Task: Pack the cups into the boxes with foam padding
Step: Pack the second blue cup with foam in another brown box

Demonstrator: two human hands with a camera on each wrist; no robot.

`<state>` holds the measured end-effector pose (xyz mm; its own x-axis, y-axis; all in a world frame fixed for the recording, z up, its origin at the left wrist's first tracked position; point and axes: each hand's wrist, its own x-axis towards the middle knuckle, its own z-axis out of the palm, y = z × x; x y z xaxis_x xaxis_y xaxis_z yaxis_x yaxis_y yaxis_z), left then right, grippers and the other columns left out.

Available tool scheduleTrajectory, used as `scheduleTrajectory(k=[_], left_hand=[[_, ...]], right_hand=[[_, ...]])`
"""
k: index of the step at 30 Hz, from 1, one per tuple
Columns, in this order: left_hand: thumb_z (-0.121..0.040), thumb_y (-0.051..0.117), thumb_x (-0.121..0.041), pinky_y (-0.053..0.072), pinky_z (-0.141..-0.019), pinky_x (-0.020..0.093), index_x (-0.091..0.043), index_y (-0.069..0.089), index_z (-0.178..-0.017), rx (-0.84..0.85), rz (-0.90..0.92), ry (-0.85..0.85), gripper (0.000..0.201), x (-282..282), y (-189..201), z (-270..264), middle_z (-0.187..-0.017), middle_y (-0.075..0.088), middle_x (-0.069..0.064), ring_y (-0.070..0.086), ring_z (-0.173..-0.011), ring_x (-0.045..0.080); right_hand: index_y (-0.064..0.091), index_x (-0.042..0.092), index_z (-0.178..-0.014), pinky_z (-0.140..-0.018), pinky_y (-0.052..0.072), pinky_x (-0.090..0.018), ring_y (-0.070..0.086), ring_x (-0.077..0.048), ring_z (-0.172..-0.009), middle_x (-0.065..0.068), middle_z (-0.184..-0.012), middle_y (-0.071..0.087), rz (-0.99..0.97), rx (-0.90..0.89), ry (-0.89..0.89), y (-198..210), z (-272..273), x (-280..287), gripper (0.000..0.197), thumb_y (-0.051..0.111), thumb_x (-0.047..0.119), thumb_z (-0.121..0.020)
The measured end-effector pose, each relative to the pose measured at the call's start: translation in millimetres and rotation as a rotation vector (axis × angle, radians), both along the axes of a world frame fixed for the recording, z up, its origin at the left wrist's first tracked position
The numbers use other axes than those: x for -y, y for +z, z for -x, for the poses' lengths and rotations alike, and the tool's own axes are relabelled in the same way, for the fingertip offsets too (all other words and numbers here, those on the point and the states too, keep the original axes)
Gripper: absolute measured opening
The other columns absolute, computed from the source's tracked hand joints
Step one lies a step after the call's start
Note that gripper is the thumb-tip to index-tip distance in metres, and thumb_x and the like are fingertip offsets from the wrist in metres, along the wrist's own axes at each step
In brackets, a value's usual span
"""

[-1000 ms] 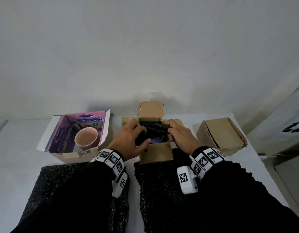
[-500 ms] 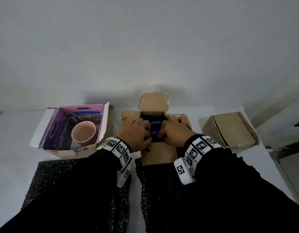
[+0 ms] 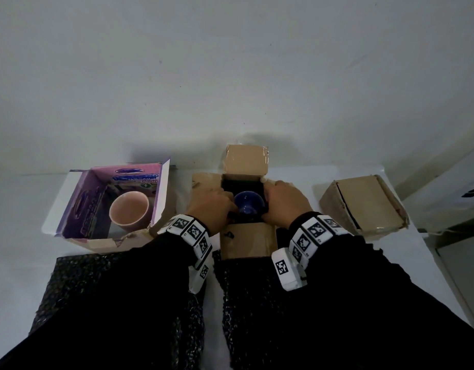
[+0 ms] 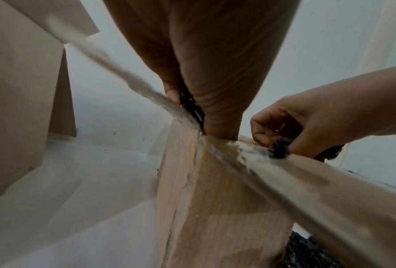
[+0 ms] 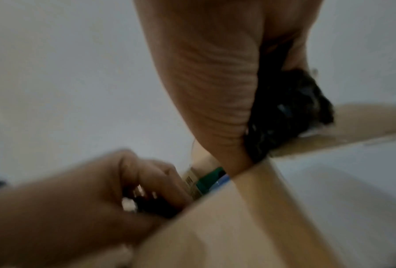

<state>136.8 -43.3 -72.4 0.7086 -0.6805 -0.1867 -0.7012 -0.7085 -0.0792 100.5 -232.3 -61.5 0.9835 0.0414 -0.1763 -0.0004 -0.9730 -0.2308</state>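
Hands meet over the open brown box at the table's far edge in the head view: left hand and right hand flank the blue cup, which sits inside on black foam. A pink cup stands in the purple box toward the far left corner; a closed brown box lies toward the right edge. Only the left wrist view shows that hand's thumb and fingers pinching foam at the box rim. Though blurred, the right wrist view shows that hand gripping foam too.
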Motion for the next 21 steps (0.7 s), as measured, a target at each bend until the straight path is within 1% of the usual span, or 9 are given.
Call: scheduleTrajectory(k=[2, 4, 6, 9, 12, 14, 16, 19, 21], left_hand=[[-0.094, 0.041, -0.052, 0.041, -0.082, 0.033, -0.037, 0.069, -0.111, -0.034, 0.042, -0.01, 0.035, -2.1, -0.4, -2.4, -0.106, 0.062, -0.009, 0.054, -0.096, 0.013], [-0.093, 0.034, -0.054, 0.042, -0.079, 0.032, -0.033, 0.071, -0.107, -0.068, 0.126, -0.033, 0.044, -4.5, 0.0, -1.0, -0.1, 0.065, -0.007, 0.056, -0.091, 0.012], [-0.088, 0.038, -0.052, 0.046, -0.085, 0.034, -0.031, 0.069, -0.11, -0.121, 0.213, -0.081, 0.044, -8.2, -1.4, 3.7, -0.1, 0.068, -0.006, 0.059, -0.092, 0.013], [-0.085, 0.039, -0.057, 0.04, -0.1, 0.034, -0.028, 0.067, -0.113, -0.14, 0.241, -0.148, 0.049, -11.5, -3.2, 15.7, -0.101, 0.07, -0.007, 0.062, -0.094, 0.014], [-0.083, 0.025, -0.064, 0.026, -0.11, 0.039, -0.026, 0.07, -0.105, -0.087, 0.164, -0.182, 0.063, -12.7, -4.9, 27.7, -0.101, 0.069, -0.009, 0.058, -0.098, 0.015], [-0.085, 0.024, -0.062, 0.028, -0.103, 0.043, -0.029, 0.073, -0.097, -0.015, 0.161, -0.148, 0.06, -14.0, -8.2, 33.1, -0.101, 0.063, -0.007, 0.052, -0.099, 0.018], [-0.086, 0.024, -0.055, 0.027, -0.096, 0.044, -0.033, 0.075, -0.093, 0.004, 0.199, -0.052, 0.056, -15.0, -7.8, 35.6, -0.103, 0.054, -0.004, 0.046, -0.101, 0.02], [-0.082, 0.02, -0.05, 0.02, -0.097, 0.043, -0.042, 0.068, -0.109, -0.038, 0.181, 0.048, 0.056, -13.8, -5.9, 33.4, -0.104, 0.052, -0.008, 0.045, -0.104, 0.017], [-0.086, 0.036, -0.042, 0.019, -0.099, 0.042, -0.043, 0.058, -0.122, -0.051, 0.189, 0.115, 0.042, -11.2, 1.8, 29.4, -0.106, 0.057, -0.011, 0.048, -0.106, 0.016]], right_hand=[[0.058, 0.015, -0.097, -0.073, 0.043, -0.03, 0.054, -0.022, -0.094, -0.002, -0.094, 0.056, -0.228, -0.12, -0.032, 8.2, 2.3, 7.2, 0.029, 0.072, 0.018, -0.072], [0.059, 0.016, -0.089, -0.076, 0.044, -0.032, 0.055, -0.021, -0.088, 0.001, -0.086, 0.057, -0.35, -0.113, -0.003, 12.6, 6.2, 11.2, 0.024, 0.071, 0.005, -0.07], [0.06, 0.015, -0.082, -0.08, 0.041, -0.032, 0.053, -0.02, -0.084, 0.002, -0.084, 0.058, -0.328, 0.035, 0.026, 9.9, 10.0, 10.7, 0.023, 0.066, -0.002, -0.069], [0.062, 0.015, -0.08, -0.069, 0.036, -0.028, 0.054, -0.019, -0.083, 0.001, -0.086, 0.061, -0.203, 0.112, 0.092, 2.8, 15.3, 4.2, 0.017, 0.056, -0.001, -0.076], [0.065, 0.025, -0.086, -0.086, 0.033, -0.033, 0.055, -0.02, -0.089, 0.004, -0.086, 0.065, 0.044, 0.116, 0.287, -3.7, 20.0, 3.3, 0.019, 0.049, 0.018, -0.079], [0.065, 0.027, -0.094, -0.099, 0.023, -0.038, 0.053, -0.02, -0.086, 0.003, -0.08, 0.064, 0.08, 0.114, 0.339, -6.2, 24.0, 7.3, 0.032, 0.037, 0.031, -0.078], [0.064, 0.027, -0.103, -0.108, 0.019, -0.04, 0.052, -0.021, -0.086, -0.001, -0.08, 0.064, 0.042, 0.077, 0.355, -6.7, 25.2, 10.7, 0.038, 0.034, 0.03, -0.079], [0.065, 0.026, -0.107, -0.09, 0.04, -0.034, 0.058, -0.026, -0.091, -0.006, -0.094, 0.068, -0.048, -0.025, 0.322, -1.1, 19.7, 11.9, 0.029, 0.046, 0.017, -0.088], [0.065, 0.022, -0.101, -0.079, 0.042, -0.033, 0.058, -0.026, -0.094, -0.004, -0.103, 0.065, -0.083, 0.01, 0.276, 0.8, 15.8, 11.6, 0.022, 0.057, 0.01, -0.085]])
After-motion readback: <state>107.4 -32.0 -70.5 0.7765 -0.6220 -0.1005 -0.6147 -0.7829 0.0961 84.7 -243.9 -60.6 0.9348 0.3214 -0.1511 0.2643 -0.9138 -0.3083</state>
